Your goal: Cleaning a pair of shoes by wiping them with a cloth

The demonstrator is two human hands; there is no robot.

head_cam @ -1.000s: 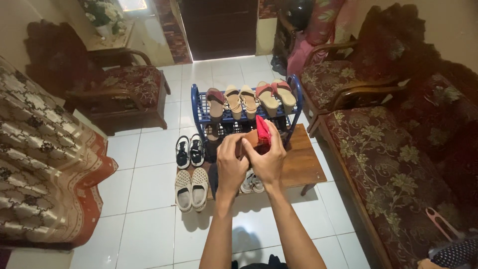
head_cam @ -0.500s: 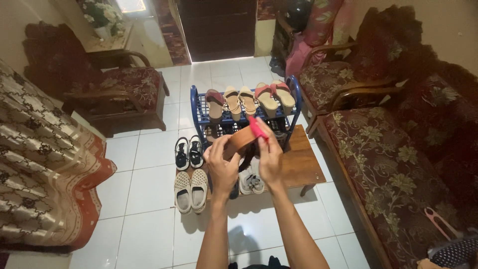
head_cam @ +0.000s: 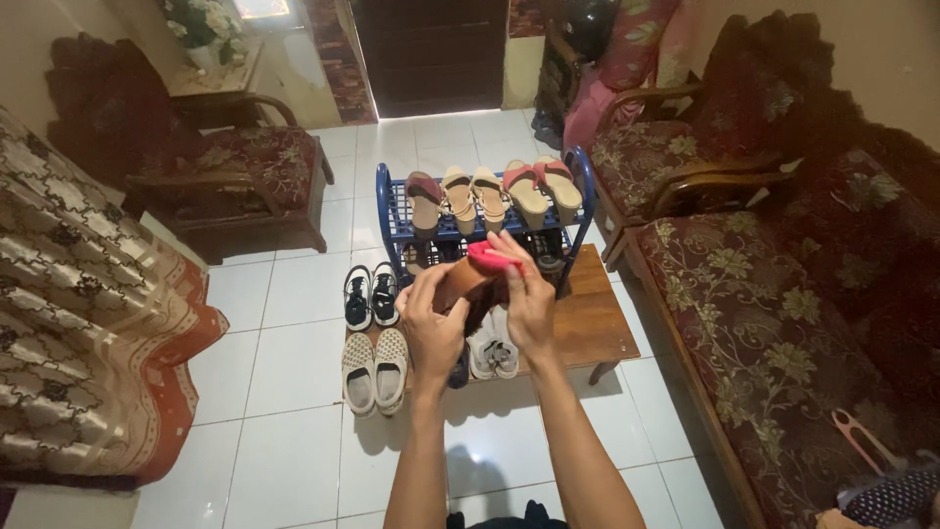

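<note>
Two hands [head_cam: 480, 318] around brown sandal [head_cam: 468, 279]

White tiled floor [head_cam: 294, 392] below me. On it: blue shoe rack [head_cam: 392, 220], low wooden table [head_cam: 592, 318], black-and-white sneakers [head_cam: 371, 295], beige perforated slip-ons [head_cam: 376, 369] just behind them, nearer me. Rack's top shelf carries row of sandals [head_cam: 490, 194], five across; more footwear on lower shelf, too dark to tell. Grey shoes [head_cam: 493, 355] by table's near edge; whether on table or floor, cannot tell.
</note>
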